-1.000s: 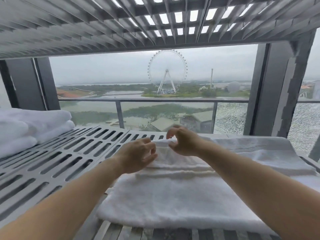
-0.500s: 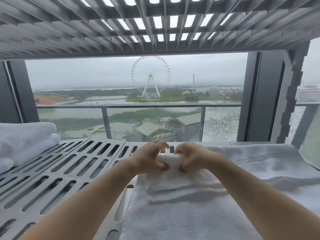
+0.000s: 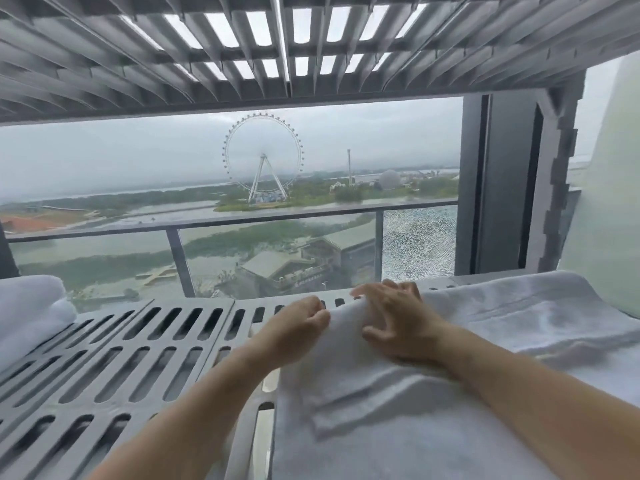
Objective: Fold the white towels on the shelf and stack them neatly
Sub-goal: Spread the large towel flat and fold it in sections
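A white towel (image 3: 433,427) lies spread over the right half of the grey slotted shelf (image 3: 114,368). Its far left corner is bunched into a raised fold (image 3: 348,315). My left hand (image 3: 294,332) grips that fold from the left with curled fingers. My right hand (image 3: 394,317) lies over the fold from the right, fingers curved down onto the cloth and thumb pressed against its near side. A stack of folded white towels (image 3: 29,313) sits at the far left of the shelf, partly cut off by the frame edge.
Another slatted shelf (image 3: 277,46) hangs close overhead. A dark post (image 3: 502,188) stands at the back right. Behind the shelf is a window with a glass railing (image 3: 242,223) outside. Bare slotted shelf lies between the towel and the stack.
Both hands have gathered the towel's far corner and lifted it into a fold; my right hand has spread over it. The view has shifted right, so the folded stack sits further left.
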